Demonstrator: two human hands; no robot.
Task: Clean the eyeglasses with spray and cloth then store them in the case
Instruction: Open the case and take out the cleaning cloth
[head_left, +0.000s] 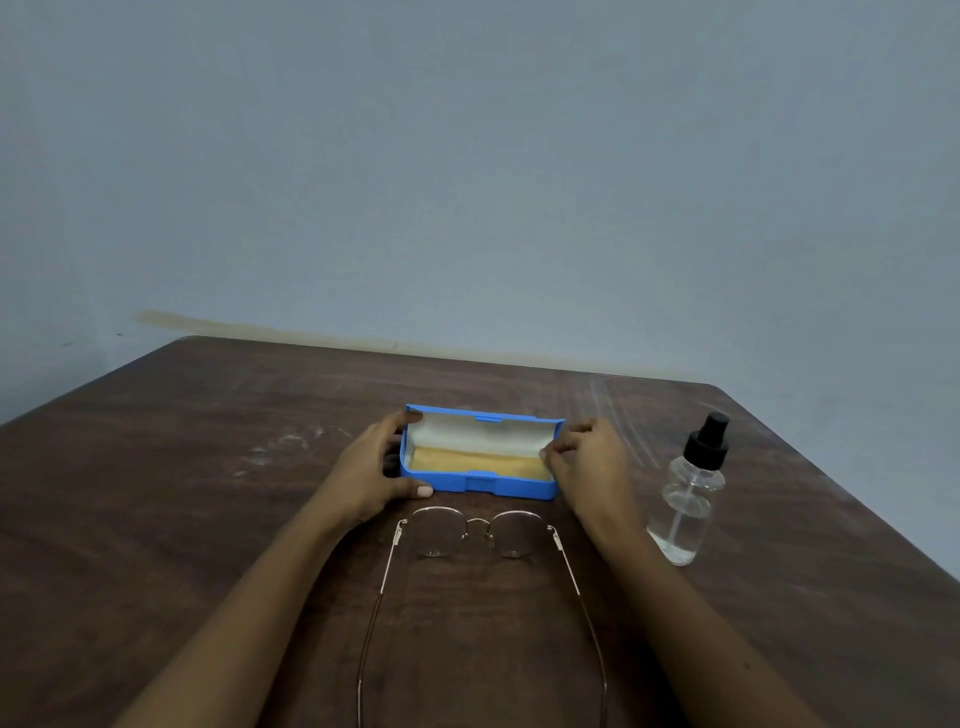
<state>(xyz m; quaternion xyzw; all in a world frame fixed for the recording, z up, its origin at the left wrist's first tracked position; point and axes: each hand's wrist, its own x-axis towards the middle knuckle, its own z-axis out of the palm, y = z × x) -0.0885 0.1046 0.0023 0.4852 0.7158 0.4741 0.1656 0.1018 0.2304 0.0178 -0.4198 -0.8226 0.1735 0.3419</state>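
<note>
Losing their temple tips off the bottom edge, the thin gold wire-rimmed eyeglasses (467, 535) lie on the brown wooden desk (208, 467) before the open blue plastic case (498, 486), yellow cloth (467, 460) inside, left hand (371, 467) and right hand (592, 460) fingers curled round its ends.

Single head-worn view: looks forward and down across the worktop (208, 493) from its near edge toward the far edge and the wall (467, 156), close above both forearms.

No readable text, label or number on case (480, 480) or bottle (688, 493).
</note>
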